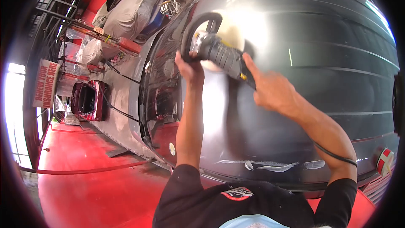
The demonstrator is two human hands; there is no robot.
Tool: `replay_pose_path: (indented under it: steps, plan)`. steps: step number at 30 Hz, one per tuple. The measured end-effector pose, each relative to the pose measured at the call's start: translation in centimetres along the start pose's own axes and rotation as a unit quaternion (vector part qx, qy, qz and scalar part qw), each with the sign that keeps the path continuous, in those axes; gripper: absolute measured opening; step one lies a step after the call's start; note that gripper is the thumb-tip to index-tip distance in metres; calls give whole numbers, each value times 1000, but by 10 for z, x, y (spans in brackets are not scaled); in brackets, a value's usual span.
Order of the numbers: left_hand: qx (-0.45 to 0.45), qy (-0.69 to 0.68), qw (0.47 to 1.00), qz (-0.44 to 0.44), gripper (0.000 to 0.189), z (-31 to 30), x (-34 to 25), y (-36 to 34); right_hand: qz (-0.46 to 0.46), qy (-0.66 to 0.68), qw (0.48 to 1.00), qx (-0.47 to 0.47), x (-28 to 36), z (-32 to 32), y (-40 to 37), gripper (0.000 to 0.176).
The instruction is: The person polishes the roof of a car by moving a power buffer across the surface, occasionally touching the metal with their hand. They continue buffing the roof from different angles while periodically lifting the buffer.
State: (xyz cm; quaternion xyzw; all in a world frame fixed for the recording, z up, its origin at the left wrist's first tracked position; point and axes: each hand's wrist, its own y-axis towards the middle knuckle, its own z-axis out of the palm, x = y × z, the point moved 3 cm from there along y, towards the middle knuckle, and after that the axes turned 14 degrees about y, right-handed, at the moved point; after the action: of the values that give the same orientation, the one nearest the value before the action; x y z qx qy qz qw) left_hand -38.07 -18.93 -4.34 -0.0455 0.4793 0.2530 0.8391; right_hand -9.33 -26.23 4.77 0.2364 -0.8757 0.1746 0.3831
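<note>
A black and grey power polisher with a looped front handle lies against the dark, shiny car roof. Its pale round pad shows partly from beneath the tool. My left hand is wrapped round the lower part of the loop handle. Farther right, my right hand grips the rear of the polisher body, one finger stretched along it. Whitish smears mark the roof edge near my body. A black cord crosses my right forearm.
The windshield lies left of the roof. Beyond it are a dark red car part, a banner, cables on the floor and a covered vehicle. A red surface spreads at the lower left. A red and white round object is at right.
</note>
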Motion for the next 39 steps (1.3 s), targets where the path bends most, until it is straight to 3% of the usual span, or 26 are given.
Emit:
replay_pose_path:
  steps: [7,14,17,21,23,25,26,27,28,30,31,33,39]
  plan:
    - [122,11,992,-13,39,81,32,68,33,-46,996,-66,-9,-41,32,90]
    - [108,-8,993,-40,38,100,30,71,80,0,994,-78,-3,-50,28,91]
    - [90,-13,995,-43,41,68,22,54,56,-2,997,-50,-5,-36,17,94]
    - [31,13,999,3,34,7,-5,-4,-1,-7,1000,23,3,1,-7,93]
    - [-28,0,999,-25,36,-24,-24,-44,-5,-11,998,64,13,18,-20,95]
    - [19,12,1000,11,40,-40,-52,-94,-5,-14,994,106,20,39,-36,97]
    - [-54,-15,998,2,42,-73,-52,-110,-17,-15,992,128,23,50,-45,97]
    - [-90,27,995,16,40,-70,-67,-138,-29,-17,988,150,26,60,-54,97]
    - [-79,3,996,41,38,-86,-73,-160,-33,-19,987,156,29,68,-64,97]
    - [-146,11,988,57,36,-106,-85,-205,-46,-21,981,186,35,83,-85,96]
    - [-212,17,976,49,36,-104,-92,-228,-50,-24,980,191,39,85,-94,96]
    - [-238,19,969,61,38,-109,-102,-268,-45,-16,964,260,46,86,-114,93]
    - [-296,21,954,28,39,-79,-112,-327,-34,-35,951,305,43,77,-153,91]
